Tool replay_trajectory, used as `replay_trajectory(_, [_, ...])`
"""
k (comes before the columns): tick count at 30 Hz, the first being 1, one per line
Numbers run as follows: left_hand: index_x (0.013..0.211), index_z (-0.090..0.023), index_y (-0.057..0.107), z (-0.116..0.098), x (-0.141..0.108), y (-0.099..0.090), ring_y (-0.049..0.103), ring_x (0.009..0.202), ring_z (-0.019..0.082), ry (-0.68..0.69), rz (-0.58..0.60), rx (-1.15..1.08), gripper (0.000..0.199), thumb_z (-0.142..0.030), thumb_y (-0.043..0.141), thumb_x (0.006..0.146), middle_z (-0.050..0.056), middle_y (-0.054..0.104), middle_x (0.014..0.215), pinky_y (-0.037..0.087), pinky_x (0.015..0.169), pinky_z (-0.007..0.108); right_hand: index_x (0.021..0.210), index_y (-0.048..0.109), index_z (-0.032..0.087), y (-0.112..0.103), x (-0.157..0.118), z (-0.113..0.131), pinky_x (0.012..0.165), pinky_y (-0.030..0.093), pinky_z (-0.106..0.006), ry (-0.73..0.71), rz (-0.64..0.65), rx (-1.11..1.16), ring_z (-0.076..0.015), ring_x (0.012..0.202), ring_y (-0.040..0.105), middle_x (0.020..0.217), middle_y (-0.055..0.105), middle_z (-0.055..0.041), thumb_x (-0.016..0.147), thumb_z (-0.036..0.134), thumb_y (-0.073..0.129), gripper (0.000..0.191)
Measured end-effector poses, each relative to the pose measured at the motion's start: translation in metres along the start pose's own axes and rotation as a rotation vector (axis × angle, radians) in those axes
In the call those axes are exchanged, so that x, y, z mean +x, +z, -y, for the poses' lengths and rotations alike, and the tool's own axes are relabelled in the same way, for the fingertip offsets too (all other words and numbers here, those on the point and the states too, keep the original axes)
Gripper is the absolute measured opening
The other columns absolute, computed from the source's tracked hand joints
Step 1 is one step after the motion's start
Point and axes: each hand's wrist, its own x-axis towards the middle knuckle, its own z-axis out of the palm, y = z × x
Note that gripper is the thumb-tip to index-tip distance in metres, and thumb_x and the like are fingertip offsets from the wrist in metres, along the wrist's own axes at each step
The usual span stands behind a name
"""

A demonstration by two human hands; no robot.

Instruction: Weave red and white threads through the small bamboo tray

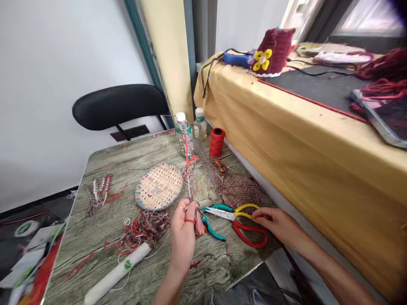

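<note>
My left hand [186, 228] is closed on a thin braided cord [190, 186], its fingers pinched together over the table's middle. The cord runs up toward a red thread near a water bottle [184, 135]. My right hand [276, 222] has its fingers pinched at the yellow handle loop of a pair of scissors [230, 215]. Its other loop is red, and the blades point at my left hand. Teal-handled pliers [215, 232] lie beside and partly under the scissors. Just beyond them rests a bundle of brown yarn [240, 189].
A woven round tray [159, 186], tangled yarn scraps [144, 228] and a white roll [117, 275] lie left. Short braided pieces [103, 188] sit farther left. A red thread spool [217, 142] and second bottle [200, 124] stand behind. A cloth-covered ledge [270, 123] borders the right.
</note>
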Motion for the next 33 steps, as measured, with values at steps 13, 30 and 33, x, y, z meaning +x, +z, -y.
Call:
replay_trajectory(13, [0.076,-0.02,0.042,-0.001,-0.006,-0.007,0.037,0.036,0.005,0.016,0.029,-0.019,0.019,-0.035,0.042,0.088,-0.01,0.04,0.04,0.032,0.042,0.015,0.094,0.063,0.018,-0.005,-0.006,-0.012,0.067,0.051,-0.033,-0.092,-0.202,0.236,-0.0207,0.073,0.064,0.092,0.067,-0.0105,0.062,0.045,0.067,0.042])
replay_trajectory(30, [0.074,-0.015,0.054,-0.025,-0.021,0.002,0.029,0.035,0.005,-0.189,0.058,-0.179,0.024,-0.038,0.052,0.08,-0.008,0.037,0.037,0.026,0.038,0.017,0.092,0.068,0.017,0.082,-0.006,0.087,0.084,0.043,-0.034,-0.248,0.12,0.368,-0.022,0.092,0.059,0.094,0.068,-0.0081,0.078,0.048,0.053,0.037])
replay_trajectory(33, [0.071,-0.015,0.054,-0.026,-0.021,0.004,0.03,0.037,0.005,-0.17,0.074,-0.182,0.024,-0.037,0.053,0.079,-0.006,0.042,0.044,0.025,0.038,0.018,0.092,0.069,0.016,0.097,0.009,0.1,0.082,0.043,-0.034,-0.217,0.222,0.468,-0.0214,0.09,0.06,0.092,0.068,-0.0082,0.076,0.048,0.056,0.039])
